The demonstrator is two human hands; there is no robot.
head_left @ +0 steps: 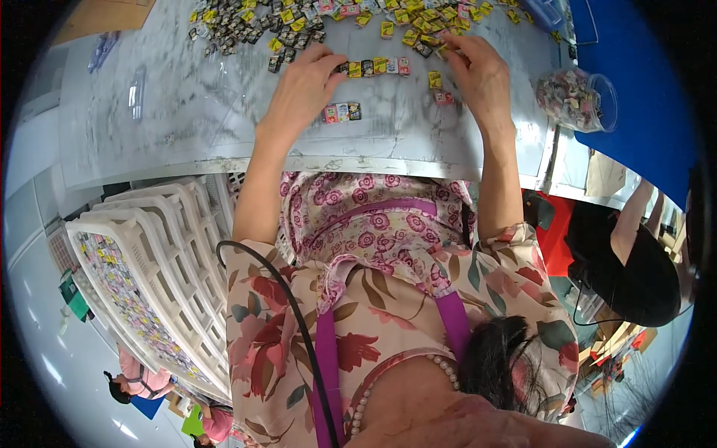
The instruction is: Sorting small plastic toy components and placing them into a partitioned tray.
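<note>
A short row of small printed blocks (pixel 379 67) in black, yellow, white and pink lies on the pale marbled table. My left hand (pixel 305 84) is closed at the row's left end, thumb and finger on a dark block there. At the near edge of the big heap of similar blocks (pixel 418 26), my right hand (pixel 482 78) pinches what looks like a small yellow block, mostly covered by the fingertips. Just left of that hand lie a loose yellow block (pixel 435 79) and a pink-red block (pixel 444 98). A shorter group of blocks (pixel 343 113) sits nearer to me.
A clear round tub (pixel 573 101) full of small pieces lies on its side at the right, by a blue surface (pixel 635 71). White stacked crates (pixel 153 254) stand at left below the table. Brown cardboard (pixel 101 19) lies far left. Other people are in the background.
</note>
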